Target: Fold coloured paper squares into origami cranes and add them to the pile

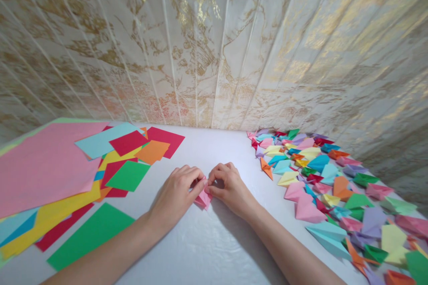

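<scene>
A small pink folded paper (pixel 203 200) is pinched between both my hands over the middle of the white table. My left hand (pixel 180 189) grips its left side, thumb and fingertips closed on it. From the right, my right hand (pixel 230 187) pinches the same paper with thumb and index finger. The hands nearly touch at the fingertips. Part of the paper is hidden behind my fingers, so its full shape cannot be made out.
Loose coloured sheets lie on the left: a large pink sheet (pixel 50 164), a green sheet (pixel 92 236), a green square (pixel 129 176) and an orange one (pixel 153 152). Many folded paper pieces (pixel 309 207) cover the table's right side. A gold-patterned curtain (pixel 200 53) hangs behind the white table (pixel 200 249).
</scene>
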Demonstrator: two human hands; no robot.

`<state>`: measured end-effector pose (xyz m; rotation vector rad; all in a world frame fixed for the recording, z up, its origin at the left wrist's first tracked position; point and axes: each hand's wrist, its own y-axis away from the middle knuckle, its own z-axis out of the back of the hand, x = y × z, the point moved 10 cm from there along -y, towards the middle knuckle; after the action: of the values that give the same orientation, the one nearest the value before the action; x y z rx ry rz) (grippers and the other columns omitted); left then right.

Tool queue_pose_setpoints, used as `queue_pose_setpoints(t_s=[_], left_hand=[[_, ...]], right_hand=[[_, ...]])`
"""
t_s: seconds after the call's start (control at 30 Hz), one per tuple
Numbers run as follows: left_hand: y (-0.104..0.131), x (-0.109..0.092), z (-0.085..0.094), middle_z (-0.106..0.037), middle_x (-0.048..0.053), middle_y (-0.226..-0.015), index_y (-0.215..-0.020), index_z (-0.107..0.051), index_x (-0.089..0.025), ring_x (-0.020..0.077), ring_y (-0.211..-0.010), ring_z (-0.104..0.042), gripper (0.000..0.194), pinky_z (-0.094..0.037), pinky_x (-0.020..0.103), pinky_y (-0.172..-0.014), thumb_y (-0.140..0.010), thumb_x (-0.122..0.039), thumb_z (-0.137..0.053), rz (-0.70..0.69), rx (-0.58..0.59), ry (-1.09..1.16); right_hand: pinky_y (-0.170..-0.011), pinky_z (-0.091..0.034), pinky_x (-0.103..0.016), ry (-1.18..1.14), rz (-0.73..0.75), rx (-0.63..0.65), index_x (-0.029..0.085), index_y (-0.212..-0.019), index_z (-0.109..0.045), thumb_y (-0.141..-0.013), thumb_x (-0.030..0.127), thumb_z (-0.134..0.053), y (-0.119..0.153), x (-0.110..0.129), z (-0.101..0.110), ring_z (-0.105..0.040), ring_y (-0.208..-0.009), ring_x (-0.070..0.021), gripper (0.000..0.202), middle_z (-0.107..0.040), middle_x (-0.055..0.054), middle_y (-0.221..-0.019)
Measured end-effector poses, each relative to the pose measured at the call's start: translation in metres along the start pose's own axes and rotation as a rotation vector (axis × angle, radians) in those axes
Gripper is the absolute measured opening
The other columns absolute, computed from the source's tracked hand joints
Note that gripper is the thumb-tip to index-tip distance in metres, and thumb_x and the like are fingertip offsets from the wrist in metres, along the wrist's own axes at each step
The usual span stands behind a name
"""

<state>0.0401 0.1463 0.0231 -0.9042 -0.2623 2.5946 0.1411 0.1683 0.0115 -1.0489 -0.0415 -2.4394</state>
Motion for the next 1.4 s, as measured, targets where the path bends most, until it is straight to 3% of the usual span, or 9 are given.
queue_pose_setpoints(t_s=[0.17,0.27,0.37,0.57,0.8,0.97,1.1,1.27,1.4], left_hand=[[0.002,0.0,0.003,-0.062,-0.001,-0.08,-0.078,-0.058,-0.022,0.0198,-0.082,-0.057,0.022,-0.042,0.033,-0.076,-0.096,-0.027,-0.047,0.029,0.007,0.065],[0.007,0.008,0.007,-0.064,0.003,-0.096,-0.093,-0.059,-0.022,0.0221,-0.093,-0.059,0.013,-0.046,0.037,-0.084,-0.093,-0.032,-0.051,0.113,-0.052,0.13],[0.013,0.019,0.007,-0.064,0.008,-0.114,-0.114,-0.054,-0.021,0.0258,-0.109,-0.059,0.031,-0.046,0.043,-0.094,-0.086,-0.034,-0.058,0.238,-0.107,0.23],[0.019,0.013,-0.015,-0.074,0.01,-0.11,-0.13,-0.04,-0.02,0.0248,-0.101,-0.07,0.048,-0.052,0.039,-0.09,-0.089,-0.04,-0.055,0.396,0.023,0.67],[0.017,0.002,-0.012,-0.078,0.008,-0.095,-0.128,-0.043,-0.019,0.0243,-0.089,-0.072,0.043,-0.052,0.037,-0.084,-0.087,-0.028,-0.048,0.336,0.013,0.511],[0.017,0.007,-0.021,-0.077,0.007,-0.097,-0.126,-0.045,-0.019,0.0238,-0.092,-0.071,0.04,-0.05,0.038,-0.089,-0.088,-0.03,-0.051,0.354,0.058,0.631],[0.016,0.004,-0.026,-0.076,0.007,-0.1,-0.107,-0.056,-0.02,0.0231,-0.096,-0.07,0.021,-0.05,0.034,-0.088,-0.088,-0.03,-0.054,0.342,0.124,0.843],[0.014,0.002,-0.02,-0.075,0.005,-0.098,-0.093,-0.059,-0.02,0.0218,-0.093,-0.069,0.013,-0.05,0.031,-0.085,-0.086,-0.03,-0.056,0.359,0.103,0.908],[0.012,-0.001,-0.016,-0.073,0.003,-0.097,-0.092,-0.059,-0.021,0.0221,-0.095,-0.068,0.015,-0.05,0.03,-0.085,-0.085,-0.035,-0.058,0.345,0.085,0.866]], right_hand=[[-0.081,-0.037,-0.035,0.019,0.037,-0.02,0.02,-0.071,-0.063,-0.076,0.005,-0.071,0.002,0.006,0.002,-0.049,-0.086,-0.0194,0.018,-0.063,0.0,-0.082],[-0.078,-0.038,-0.033,-0.022,0.051,-0.109,0.02,-0.07,-0.056,-0.076,0.002,-0.065,0.004,0.008,0.011,-0.049,-0.082,-0.0187,0.02,-0.06,0.001,-0.077],[-0.076,-0.038,-0.032,-0.093,0.07,-0.23,0.02,-0.073,-0.051,-0.076,0.002,-0.059,0.007,0.009,0.024,-0.049,-0.082,-0.0187,0.02,-0.056,0.001,-0.077],[-0.075,-0.039,-0.033,-0.094,0.117,-0.317,0.022,-0.075,-0.049,-0.081,0.011,-0.054,0.015,0.02,0.033,-0.048,-0.082,-0.0197,0.014,-0.056,0.0,-0.079],[-0.073,-0.034,-0.035,0.208,0.235,-0.243,0.02,-0.088,-0.06,-0.084,0.014,-0.058,0.017,0.043,0.023,-0.048,-0.08,-0.0216,0.008,-0.063,-0.004,-0.084],[-0.069,-0.036,-0.031,-0.031,0.237,-0.259,0.022,-0.085,-0.063,-0.084,0.008,-0.05,0.017,0.033,0.028,-0.052,-0.071,-0.0179,0.019,-0.06,0.0,-0.074],[-0.068,-0.041,-0.028,-0.275,0.228,-0.258,0.022,-0.08,-0.066,-0.083,0.009,-0.049,0.016,0.029,0.032,-0.055,-0.071,-0.0169,0.022,-0.058,0.0,-0.071],[-0.071,-0.044,-0.028,-0.345,0.184,-0.209,0.022,-0.077,-0.067,-0.081,0.009,-0.049,0.013,0.027,0.031,-0.058,-0.075,-0.0166,0.023,-0.062,0.0,-0.075],[-0.068,-0.044,-0.026,-0.347,0.178,-0.256,0.021,-0.076,-0.066,-0.08,0.01,-0.049,0.014,0.025,0.035,-0.058,-0.072,-0.0157,0.021,-0.061,0.0,-0.073]])
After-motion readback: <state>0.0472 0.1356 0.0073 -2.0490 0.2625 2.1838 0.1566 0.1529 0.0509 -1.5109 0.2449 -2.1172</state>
